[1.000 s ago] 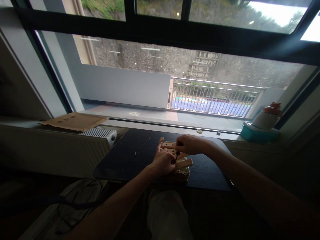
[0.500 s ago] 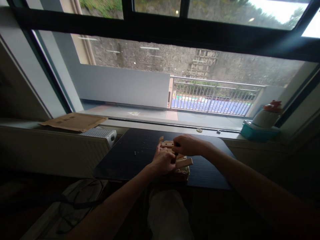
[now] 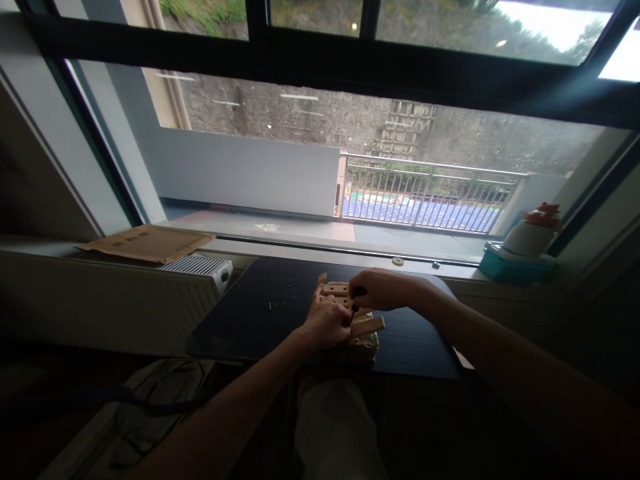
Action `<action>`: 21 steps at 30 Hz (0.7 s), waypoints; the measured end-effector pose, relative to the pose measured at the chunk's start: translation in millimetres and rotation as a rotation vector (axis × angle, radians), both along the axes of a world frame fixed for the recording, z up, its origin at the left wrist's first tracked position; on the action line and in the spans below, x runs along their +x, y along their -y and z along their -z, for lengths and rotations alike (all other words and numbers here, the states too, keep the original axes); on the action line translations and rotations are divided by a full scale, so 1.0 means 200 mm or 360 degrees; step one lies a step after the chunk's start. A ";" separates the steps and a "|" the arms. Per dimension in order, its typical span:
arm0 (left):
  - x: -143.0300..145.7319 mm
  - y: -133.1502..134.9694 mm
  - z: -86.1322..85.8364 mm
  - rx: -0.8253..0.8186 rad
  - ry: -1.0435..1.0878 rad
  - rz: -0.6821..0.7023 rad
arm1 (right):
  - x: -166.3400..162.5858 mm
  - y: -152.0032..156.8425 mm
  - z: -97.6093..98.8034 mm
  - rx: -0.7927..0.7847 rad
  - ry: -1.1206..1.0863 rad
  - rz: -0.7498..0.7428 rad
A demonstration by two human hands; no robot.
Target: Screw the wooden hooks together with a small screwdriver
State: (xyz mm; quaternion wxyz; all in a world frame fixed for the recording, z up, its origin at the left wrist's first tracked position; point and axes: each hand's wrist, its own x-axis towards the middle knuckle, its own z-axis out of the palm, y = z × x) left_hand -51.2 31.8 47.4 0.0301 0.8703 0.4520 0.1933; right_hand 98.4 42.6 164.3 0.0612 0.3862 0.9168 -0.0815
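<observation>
A small assembly of pale wooden blocks with holes [image 3: 364, 328] lies on a dark tabletop [image 3: 260, 320] below a window. My left hand [image 3: 326, 323] is closed on the left side of the wooden blocks and holds them down. My right hand [image 3: 381, 289] is closed around the dark handle of a small screwdriver [image 3: 355, 309], whose tip points down onto the blocks between my two hands. Several tiny screws [image 3: 278, 304] lie scattered on the tabletop to the left of the blocks.
A white radiator-like unit [image 3: 200, 267] and a flat cardboard piece [image 3: 148, 243] sit at the left on the sill. A white and orange bottle [image 3: 532, 233] stands on a teal box [image 3: 515, 268] at the right. My knee [image 3: 333, 420] shows under the table edge.
Almost nothing differs; my hands stay on the wooden blocks and the screwdriver, with only a slight shift of the view.
</observation>
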 end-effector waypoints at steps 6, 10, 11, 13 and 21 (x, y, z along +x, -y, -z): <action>0.00 0.01 -0.01 -0.0051 0.0022 -0.0016 | 0.03 -0.03 0.09 0.0162 -0.0106 0.0221; 0.00 0.01 -0.02 -0.0084 0.0030 -0.0039 | 0.03 -0.05 0.10 0.0137 -0.0125 0.0201; 0.00 0.01 -0.02 -0.0087 0.0033 -0.0036 | 0.02 -0.05 0.10 0.0118 -0.0127 0.0178; 0.00 0.02 -0.02 -0.0094 0.0039 -0.0039 | 0.00 -0.06 0.10 0.0097 -0.0115 0.0154; 0.01 0.02 -0.03 -0.0083 -0.0014 -0.0047 | -0.02 -0.05 0.10 0.0215 -0.0021 0.0504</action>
